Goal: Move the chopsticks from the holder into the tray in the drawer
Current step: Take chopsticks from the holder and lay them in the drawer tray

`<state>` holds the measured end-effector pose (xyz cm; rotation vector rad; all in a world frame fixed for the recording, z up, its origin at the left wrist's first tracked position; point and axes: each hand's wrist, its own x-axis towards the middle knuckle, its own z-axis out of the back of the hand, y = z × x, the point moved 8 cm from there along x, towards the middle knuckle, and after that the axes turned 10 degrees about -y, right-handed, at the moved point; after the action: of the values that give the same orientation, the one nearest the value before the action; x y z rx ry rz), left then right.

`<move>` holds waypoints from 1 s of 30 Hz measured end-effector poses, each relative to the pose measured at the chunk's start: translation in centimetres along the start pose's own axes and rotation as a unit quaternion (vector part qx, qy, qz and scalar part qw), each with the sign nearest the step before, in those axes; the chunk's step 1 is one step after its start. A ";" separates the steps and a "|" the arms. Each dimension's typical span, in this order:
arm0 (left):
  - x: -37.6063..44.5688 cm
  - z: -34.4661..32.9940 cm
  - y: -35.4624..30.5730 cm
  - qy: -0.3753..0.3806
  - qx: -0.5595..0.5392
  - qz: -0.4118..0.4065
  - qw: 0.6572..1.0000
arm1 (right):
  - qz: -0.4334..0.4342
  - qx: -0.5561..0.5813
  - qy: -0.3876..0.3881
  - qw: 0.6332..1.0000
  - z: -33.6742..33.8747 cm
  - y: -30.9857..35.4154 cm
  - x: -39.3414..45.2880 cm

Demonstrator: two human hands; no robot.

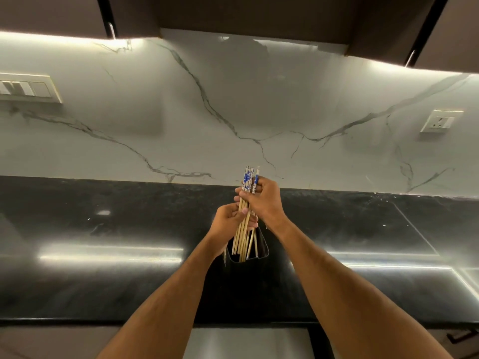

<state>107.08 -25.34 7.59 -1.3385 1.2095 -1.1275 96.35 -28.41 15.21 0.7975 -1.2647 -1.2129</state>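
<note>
A bundle of several wooden chopsticks (243, 235) with blue-and-white patterned tops stands upright, its lower ends inside a dark holder (261, 251) on the black counter. My right hand (261, 200) grips the bundle near the patterned tops. My left hand (229, 218) holds the same bundle lower down, on the bare wooden shafts. Most of the holder is hidden behind my forearms. A pale open drawer (246, 343) shows below the counter's front edge, and its tray cannot be made out.
A black polished counter (103, 268) runs across the view, backed by a white marble wall (233, 99). Switch plates sit on the wall at left (26, 88) and right (440, 121). Dark upper cabinets (259, 14) hang overhead.
</note>
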 end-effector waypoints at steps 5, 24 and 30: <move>-2.5 -0.2 -1.1 0.013 -0.020 0.024 0.999 | 0.065 0.017 0.033 0.997 1.3 2.4 -1.6; -8.8 -0.8 -2.9 0.079 -0.026 0.058 0.995 | 0.114 -0.015 0.026 0.993 3.6 6.0 -7.2; -10.2 -0.6 -2.9 0.095 -0.019 0.066 0.993 | 0.121 -0.032 0.017 0.992 4.0 6.4 -8.3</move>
<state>105.99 -15.15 10.28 -1.1794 1.4426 -1.1619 94.88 -18.23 19.85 0.5968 -1.2492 -1.0346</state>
